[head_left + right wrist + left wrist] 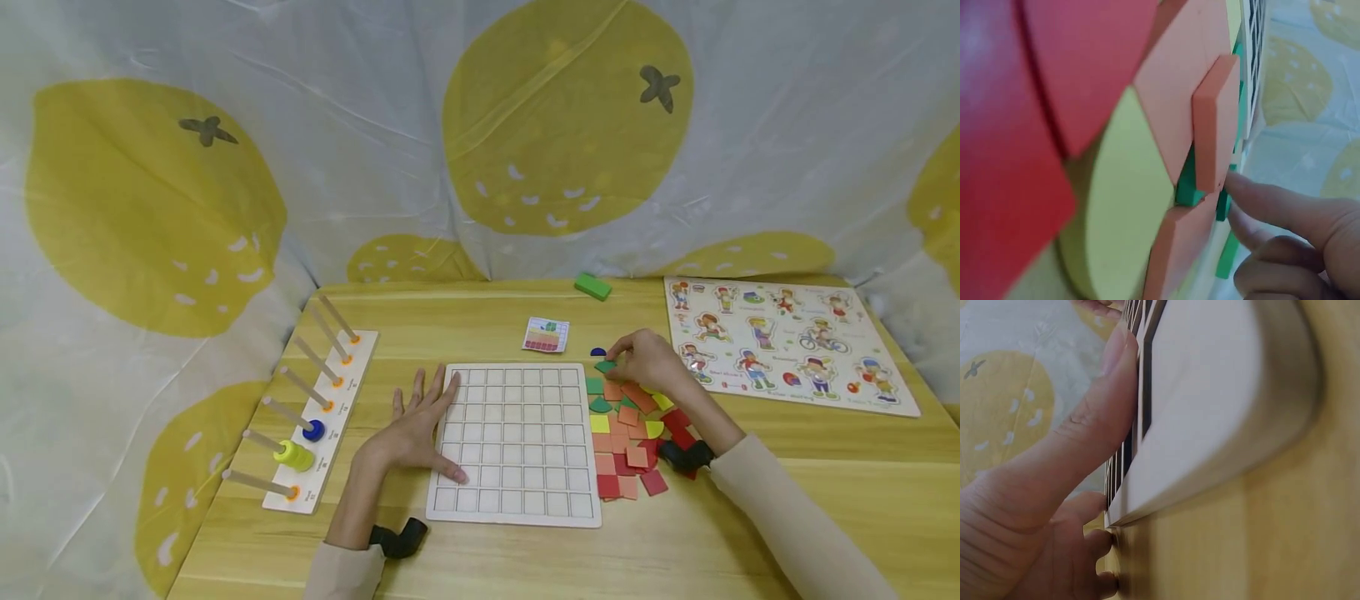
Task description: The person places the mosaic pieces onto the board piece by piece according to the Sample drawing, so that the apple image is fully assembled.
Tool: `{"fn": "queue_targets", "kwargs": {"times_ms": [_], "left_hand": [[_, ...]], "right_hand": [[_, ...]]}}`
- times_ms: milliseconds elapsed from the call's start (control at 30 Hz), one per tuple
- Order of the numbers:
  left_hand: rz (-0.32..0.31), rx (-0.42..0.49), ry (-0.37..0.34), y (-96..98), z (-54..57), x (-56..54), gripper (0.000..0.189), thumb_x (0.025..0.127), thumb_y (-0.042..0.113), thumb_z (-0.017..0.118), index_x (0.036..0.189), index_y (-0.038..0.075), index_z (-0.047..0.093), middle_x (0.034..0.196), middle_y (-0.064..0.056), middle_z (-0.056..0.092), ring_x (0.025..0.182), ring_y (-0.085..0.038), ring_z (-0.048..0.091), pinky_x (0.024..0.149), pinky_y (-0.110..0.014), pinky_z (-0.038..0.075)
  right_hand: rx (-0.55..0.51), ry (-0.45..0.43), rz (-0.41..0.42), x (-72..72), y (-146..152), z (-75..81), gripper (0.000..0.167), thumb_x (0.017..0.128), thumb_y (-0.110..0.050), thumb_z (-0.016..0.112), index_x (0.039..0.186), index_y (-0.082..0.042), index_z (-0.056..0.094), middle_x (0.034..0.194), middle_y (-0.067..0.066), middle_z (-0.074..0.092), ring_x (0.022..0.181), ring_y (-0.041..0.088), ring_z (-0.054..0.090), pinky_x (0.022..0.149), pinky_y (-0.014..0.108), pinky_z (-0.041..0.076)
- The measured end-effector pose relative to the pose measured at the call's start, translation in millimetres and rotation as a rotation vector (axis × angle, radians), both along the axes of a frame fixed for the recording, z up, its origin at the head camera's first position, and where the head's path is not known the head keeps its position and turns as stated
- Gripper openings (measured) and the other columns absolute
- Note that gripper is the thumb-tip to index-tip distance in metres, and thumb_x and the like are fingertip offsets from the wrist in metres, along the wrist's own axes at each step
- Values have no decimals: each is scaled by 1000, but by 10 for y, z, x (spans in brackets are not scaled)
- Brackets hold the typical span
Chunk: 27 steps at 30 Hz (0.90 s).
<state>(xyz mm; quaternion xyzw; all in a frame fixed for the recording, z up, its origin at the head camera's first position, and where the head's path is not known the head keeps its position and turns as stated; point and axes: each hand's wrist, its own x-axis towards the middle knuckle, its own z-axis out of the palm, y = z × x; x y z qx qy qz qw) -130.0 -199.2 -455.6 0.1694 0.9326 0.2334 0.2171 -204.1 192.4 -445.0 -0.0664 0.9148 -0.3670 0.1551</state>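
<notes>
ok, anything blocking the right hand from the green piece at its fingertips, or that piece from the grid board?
Nothing visible: the right hand is at the green piece, just off the far right corner of the grid board. The left hand overlaps only the board's left side.

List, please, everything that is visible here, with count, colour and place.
Grid board: one, whitish, table centre
Tiles: many, red, orange, yellow, green, right of board
Half-round piece: one, dark blue, beyond tiles
Card: one, multicoloured, behind board
Block: one, green, table's far edge
Peg stand: one, white, seven wooden pegs, left
Rings: several yellow, some blue, on pegs
Picture board: one, white with colourful figures, far right
Table: one, wood-coloured, beneath
Curtain: white with yellow fruit, behind
Wrist devices: two, black, at wrists
Sleeves: two, beige, forearms
Left hand: one, bare, on board's left edge
Right hand: one, bare, at tiles' far end
</notes>
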Motion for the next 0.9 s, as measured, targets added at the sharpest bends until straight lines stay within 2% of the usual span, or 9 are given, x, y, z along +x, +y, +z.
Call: {"fn": "queue_targets", "kwargs": {"times_ms": [133,333,400,467,567,633,700,800,900], "left_hand": [[-3,3,-5,-1,7,4,149,59,50,98,168,16,3,173,-14,-16,157,-43,-26,119,-74,-18],[-3,-1,-9,-1,9,10,149,60,50,98,168,15,1,173,-14,-17,156,-43,-27,119,-74,-18],[-5,-3,-8,2,4,7,149,60,50,98,168,15,1,173,-14,-17,156,-43,-27,119,-74,-18],[-7,-1,-2,2,0,2,149,60,51,98,168,16,1,173,-14,-16,156,-43,-27,119,-74,-18],[-9,2,5,3,-3,-6,149,60,52,98,168,16,1,173,-14,-16,157,-43,-26,120,-74,-18],[-7,5,8,3,-4,-8,149,59,52,98,168,16,2,174,-14,-15,157,-43,-26,120,-74,-17],[-5,5,6,0,-4,-6,150,59,52,98,168,16,1,174,-14,-16,157,-43,-27,120,-74,-17],[-1,8,0,-7,-4,1,150,59,51,98,168,16,1,174,-13,-16,157,-43,-27,120,-74,-18],[2,10,-4,-14,2,9,150,59,51,98,168,16,1,173,-13,-16,157,-43,-27,120,-74,-18]], "right_hand": [[7,10,40,16,-53,62,28,90,-11,78,112,6,74,57,-2,43,51,12,39,50,25,34],[-120,6,152,1,-420,143,23,92,-12,76,112,1,77,55,-5,24,51,12,20,54,26,25],[-142,6,204,-11,-611,141,21,92,-11,77,110,-1,77,55,-3,27,51,13,22,55,24,25],[-146,9,233,-28,-806,124,18,91,-10,78,107,-2,78,58,5,44,53,16,26,55,24,25],[-126,12,255,-60,-1042,76,13,90,-7,78,102,-3,79,88,16,71,78,26,60,61,23,34],[-113,-1,240,-78,-1144,47,10,90,-5,78,100,-4,79,114,19,72,101,32,62,69,25,40],[-103,-13,225,-90,-1203,26,10,90,-4,79,100,-5,80,124,16,70,118,31,58,78,27,45],[-119,-23,199,-94,-1219,2,13,88,-4,80,101,-7,81,130,16,68,99,29,55,80,31,46],[-143,-18,170,-92,-1195,-19,15,86,-5,83,100,-10,82,138,16,66,112,29,60,83,34,48]]}}
